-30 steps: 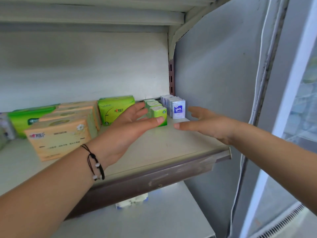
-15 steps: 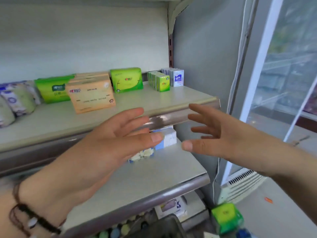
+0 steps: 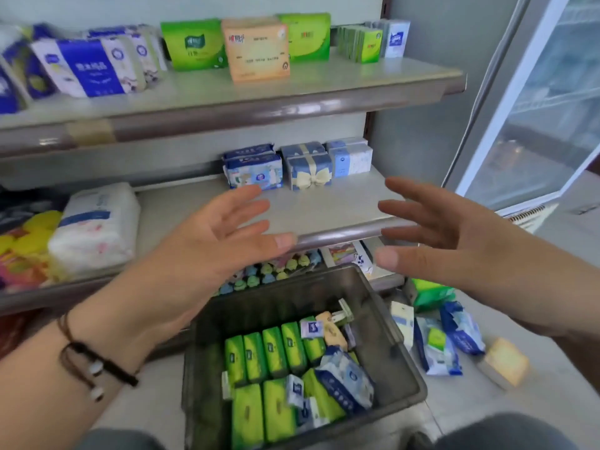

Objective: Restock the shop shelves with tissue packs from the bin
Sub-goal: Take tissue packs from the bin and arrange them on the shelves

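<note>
Nearest, at six o'clock, a dark grey bin (image 3: 383,323) sits on the floor, holding rows of green tissue packs (image 3: 276,350) standing side by side, with a blue-and-white wipes pack (image 3: 347,378) and a few small white-and-blue pocket packs (image 3: 310,329) lying loose on top toward its four o'clock side. On the floor at three to four o'clock of the bin lie more blue packs (image 3: 459,331), a green pack (image 3: 431,292) and a pale orange pack (image 3: 505,363). Above the bin, both hands hang in the air and hold nothing: the left hand (image 3: 207,251), at nine o'clock with a dark cord bracelet (image 3: 94,365) on its wrist, has its fingers spread and relaxed, palm facing right; the right hand (image 3: 454,241), at three o'clock, mirrors it, fingers straight and apart, palm facing left. Beyond the hands, the middle shelf (image 3: 324,206) carries a white bulk pack (image 3: 97,225) at nine o'clock and blue packs (image 3: 253,172) with a ribboned box (image 3: 310,172) at twelve. Farthest, the top shelf (image 3: 389,76) holds blue-and-white packs (image 3: 87,68) at ten o'clock, green packs (image 3: 193,43) and an orange pack (image 3: 258,48) at twelve, and small green pocket packs (image 3: 365,43) at one o'clock.
</note>
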The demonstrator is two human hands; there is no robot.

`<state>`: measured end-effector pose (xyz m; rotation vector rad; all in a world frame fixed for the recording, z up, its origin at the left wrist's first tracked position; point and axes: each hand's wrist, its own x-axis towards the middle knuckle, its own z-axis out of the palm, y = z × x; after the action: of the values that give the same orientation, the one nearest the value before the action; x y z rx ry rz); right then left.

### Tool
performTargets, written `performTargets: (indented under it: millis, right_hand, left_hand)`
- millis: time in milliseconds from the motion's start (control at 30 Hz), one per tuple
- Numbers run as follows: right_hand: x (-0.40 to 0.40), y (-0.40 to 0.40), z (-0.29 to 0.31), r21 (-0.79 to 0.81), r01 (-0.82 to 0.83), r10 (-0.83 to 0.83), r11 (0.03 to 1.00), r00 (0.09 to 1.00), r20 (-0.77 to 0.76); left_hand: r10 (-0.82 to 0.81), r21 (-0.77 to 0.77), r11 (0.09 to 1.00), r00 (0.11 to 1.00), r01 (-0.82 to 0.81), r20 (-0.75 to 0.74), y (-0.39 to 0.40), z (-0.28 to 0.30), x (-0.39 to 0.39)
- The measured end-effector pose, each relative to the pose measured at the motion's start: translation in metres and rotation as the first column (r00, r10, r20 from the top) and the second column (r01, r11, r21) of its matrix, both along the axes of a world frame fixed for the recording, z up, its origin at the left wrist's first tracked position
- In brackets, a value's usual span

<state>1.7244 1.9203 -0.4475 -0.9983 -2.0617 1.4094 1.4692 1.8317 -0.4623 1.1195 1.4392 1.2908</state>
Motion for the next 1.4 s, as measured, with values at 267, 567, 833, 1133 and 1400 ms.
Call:
performTargets:
  millis: [267,567,833,1133,1400]
  right_hand:
    - [-0.022,-0.031,-0.062,-0.07,-0.046,0.059,0.996,0.981,0.183]
    - [-0.057,-0.028,-0.155,-0.251,-0.034,0.125,0.967,0.925,0.358]
    - [-0.077,0.004,-0.262,-0.428,-0.019,0.259,0.903,0.821,0.509]
    - [-0.114,0.036,-0.394,-0.492,0.033,0.354,0.87,0.653,0.67]
    - [-0.138,0.04,-0.487,-0.487,0.026,0.418,0.873,0.477,0.773]
  left_hand:
    - [0.049,-0.192,0.98,0.998,-0.042,0.032,-0.043,-0.083,-0.017]
    - [0.011,-0.478,0.878,1.0,-0.009,0.003,-0.044,-0.183,-0.023]
    - [-0.035,-0.629,0.778,0.999,0.002,-0.04,-0.004,-0.281,-0.021]
    - [-0.073,-0.794,0.607,0.997,0.022,-0.028,0.05,-0.4,-0.013]
    - [-0.031,-0.891,0.452,0.997,-0.044,-0.065,0.071,-0.5,-0.005]
